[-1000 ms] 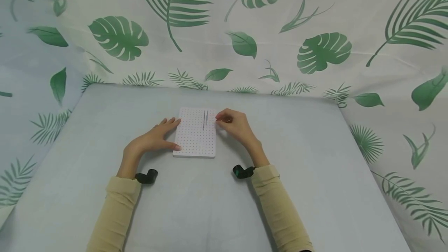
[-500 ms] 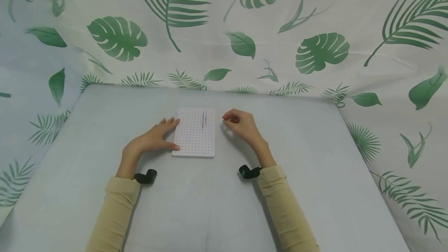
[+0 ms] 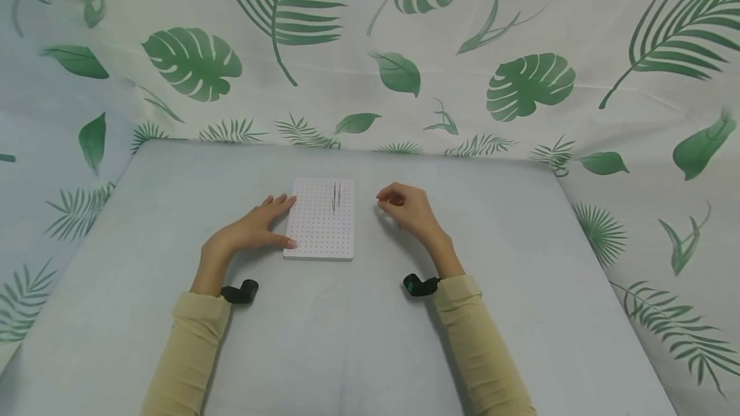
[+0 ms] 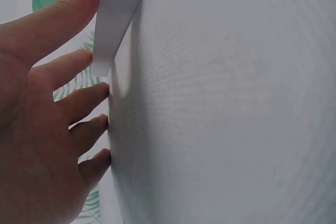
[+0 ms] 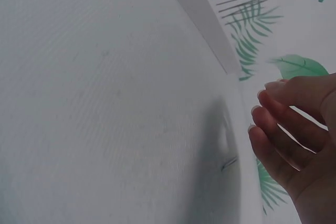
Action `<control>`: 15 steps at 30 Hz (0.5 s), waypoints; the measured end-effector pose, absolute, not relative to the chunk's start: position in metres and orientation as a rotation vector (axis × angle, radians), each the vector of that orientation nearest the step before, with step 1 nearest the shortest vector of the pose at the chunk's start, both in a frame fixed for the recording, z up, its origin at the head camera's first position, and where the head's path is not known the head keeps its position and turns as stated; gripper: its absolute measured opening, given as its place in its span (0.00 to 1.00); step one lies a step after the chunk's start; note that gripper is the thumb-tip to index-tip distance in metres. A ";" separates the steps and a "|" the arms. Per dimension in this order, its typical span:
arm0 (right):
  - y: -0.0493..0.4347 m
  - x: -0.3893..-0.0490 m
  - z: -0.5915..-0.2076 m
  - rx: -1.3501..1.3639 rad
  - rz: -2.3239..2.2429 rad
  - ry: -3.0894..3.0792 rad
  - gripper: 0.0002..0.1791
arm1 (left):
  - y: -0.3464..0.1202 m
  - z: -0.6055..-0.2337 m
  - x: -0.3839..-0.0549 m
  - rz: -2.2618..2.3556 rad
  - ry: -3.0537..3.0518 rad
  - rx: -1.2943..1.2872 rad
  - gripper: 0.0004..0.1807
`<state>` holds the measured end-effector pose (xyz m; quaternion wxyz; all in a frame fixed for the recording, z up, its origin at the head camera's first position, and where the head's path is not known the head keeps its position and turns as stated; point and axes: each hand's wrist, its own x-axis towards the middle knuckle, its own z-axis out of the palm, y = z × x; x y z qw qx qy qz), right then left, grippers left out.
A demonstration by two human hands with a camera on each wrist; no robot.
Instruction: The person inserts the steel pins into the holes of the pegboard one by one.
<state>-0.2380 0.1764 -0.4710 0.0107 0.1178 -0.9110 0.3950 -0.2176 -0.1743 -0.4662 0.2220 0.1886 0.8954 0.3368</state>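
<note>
A white pegboard (image 3: pixel 320 230) dotted with small holes lies flat on the table. Thin dark pins (image 3: pixel 333 199) stand up from its far right part; several show as parallel lines in the right wrist view. My left hand (image 3: pixel 251 226) rests at the board's left side, its fingers spread and its thumb on the near left corner. To the right of the board, my right hand (image 3: pixel 407 210) hovers apart from it, with loosely bent fingers and no object visible between them. Small thin dark pieces (image 5: pixel 229 164) lie on the table beneath this hand, beside its shadow.
The table (image 3: pixel 347 339) has a pale grey cover. A white cloth (image 3: pixel 347 69) with green leaf prints hangs behind it and at both sides. Each wrist wears a black camera, one at the left (image 3: pixel 241 292) and one at the right (image 3: pixel 420 285).
My right hand has drawn back to the right, from the board's right edge to a short way off. The left hand and the board stay in place.
</note>
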 end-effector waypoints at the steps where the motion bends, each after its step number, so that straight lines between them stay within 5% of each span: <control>1: 0.178 -0.237 -0.471 0.366 1.233 -2.847 0.06 | -0.174 -0.466 -0.217 0.930 2.474 0.522 0.56; 15: 0.199 -0.233 -0.475 0.364 1.187 -2.936 0.11 | -0.174 -0.465 -0.217 0.924 2.486 0.514 0.55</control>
